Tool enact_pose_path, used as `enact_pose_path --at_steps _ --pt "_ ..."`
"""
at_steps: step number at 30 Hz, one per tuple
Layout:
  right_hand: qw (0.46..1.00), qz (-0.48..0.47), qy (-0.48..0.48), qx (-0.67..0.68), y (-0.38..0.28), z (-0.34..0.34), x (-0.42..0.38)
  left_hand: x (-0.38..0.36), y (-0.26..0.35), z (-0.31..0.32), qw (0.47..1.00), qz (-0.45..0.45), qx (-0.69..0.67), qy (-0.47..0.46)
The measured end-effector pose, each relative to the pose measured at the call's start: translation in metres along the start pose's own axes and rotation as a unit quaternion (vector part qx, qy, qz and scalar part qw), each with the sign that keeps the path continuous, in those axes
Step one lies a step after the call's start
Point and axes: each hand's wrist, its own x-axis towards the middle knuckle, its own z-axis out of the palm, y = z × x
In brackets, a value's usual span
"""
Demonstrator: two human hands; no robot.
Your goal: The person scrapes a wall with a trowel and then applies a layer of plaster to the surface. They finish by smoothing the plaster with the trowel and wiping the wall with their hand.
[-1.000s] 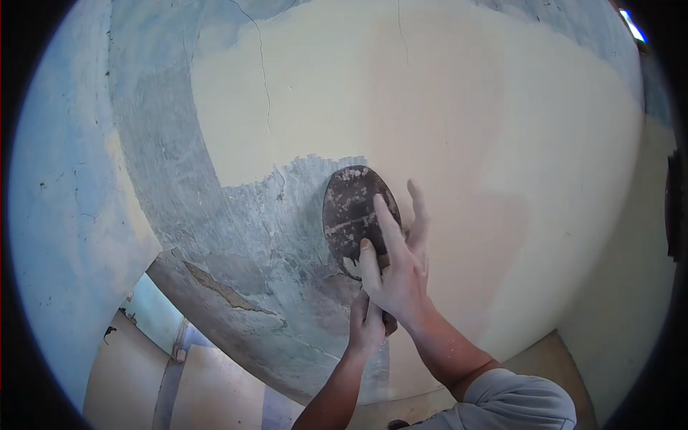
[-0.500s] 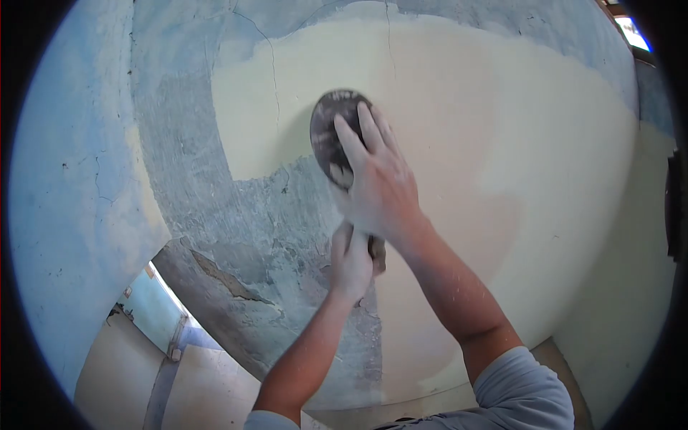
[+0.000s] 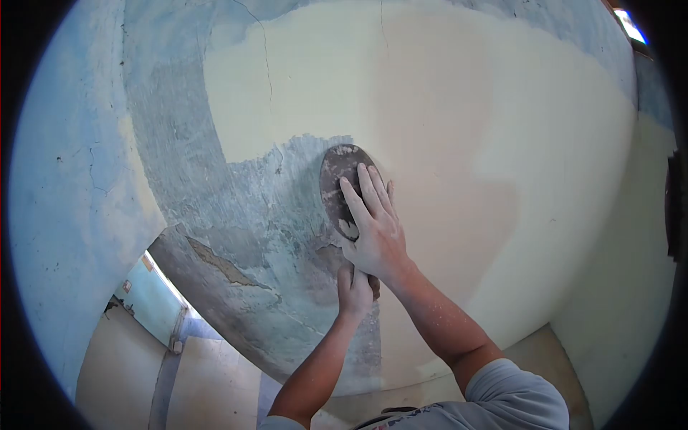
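Note:
Flat along the wall (image 3: 430, 143) lies a dark oval plate (image 3: 335, 188), speckled with white; its exact kind I cannot make out. My right hand (image 3: 378, 233) rests on the plate's right side, dusted white, fingers stretched out and slightly apart. Just below, my left hand (image 3: 354, 290) is closed around a dark part at the plate's lower end, mostly hidden by the fingers and my right wrist. Left of the plate is a rough grey-blue patch (image 3: 279, 208). A pale coat (image 3: 287, 79) covers the wall above and to the right, with a pinkish area in it.
At left, a blue wall (image 3: 72, 165) meets this one at a corner. Broken plaster (image 3: 222, 265) shows along the slanting lower left edge, with an opening beyond it. A dark object (image 3: 674, 206) hangs on the right wall. A small bright window (image 3: 631, 27) sits top right.
Both hands and the plate have moved down the wall, the plate now beside the grey-blue patch instead of over the pale coat's lower edge. The view has tilted slightly.

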Motion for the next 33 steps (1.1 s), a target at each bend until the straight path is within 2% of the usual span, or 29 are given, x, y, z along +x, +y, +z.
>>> enact_pose_path --at_steps 5,7,10,14,16,19,23,25,29,31,33 --pt "1.0 -0.003 -0.015 -0.025 -0.001 0.003 -0.002 -0.001 -0.003 0.001 1.0 -0.009 -0.002 0.02" --pt "1.0 -0.009 -0.005 -0.004 -0.001 0.003 0.0 0.0 -0.002 -0.001 0.999 0.031 0.024 -0.007" --pt "1.0 -0.015 0.022 0.0 -0.001 0.0 0.022 0.015 0.01 -0.003 0.998 0.039 0.046 -0.001" --pt "0.999 -0.015 0.039 -0.009 -0.003 0.0 0.044 0.026 0.032 0.0 1.0 -0.012 0.009 -0.01" --pt "1.0 -0.009 0.018 0.011 -0.005 0.001 0.028 0.012 0.024 0.0 0.998 0.037 0.053 0.014" --pt "1.0 -0.01 0.004 0.004 -0.011 0.002 0.01 -0.001 0.016 -0.003 0.996 0.065 0.061 -0.001" --pt "0.999 -0.019 0.044 0.024 -0.004 -0.003 0.041 0.018 0.037 0.002 0.995 0.044 0.083 0.017" --pt "0.999 -0.021 0.041 0.024 -0.005 -0.01 0.063 0.028 0.06 0.01 0.999 0.021 0.029 -0.01" --pt "0.999 -0.026 0.026 0.029 -0.004 -0.006 0.044 0.017 0.041 0.008 0.999 0.012 0.049 0.015" --pt "1.0 -0.019 0.009 0.018 -0.007 -0.003 0.019 0.0 0.017 0.001 0.995 0.065 0.079 0.013" --pt "0.999 -0.027 -0.018 -0.026 -0.005 0.002 0.007 -0.002 0.013 -0.001 0.996 0.054 0.067 0.01"
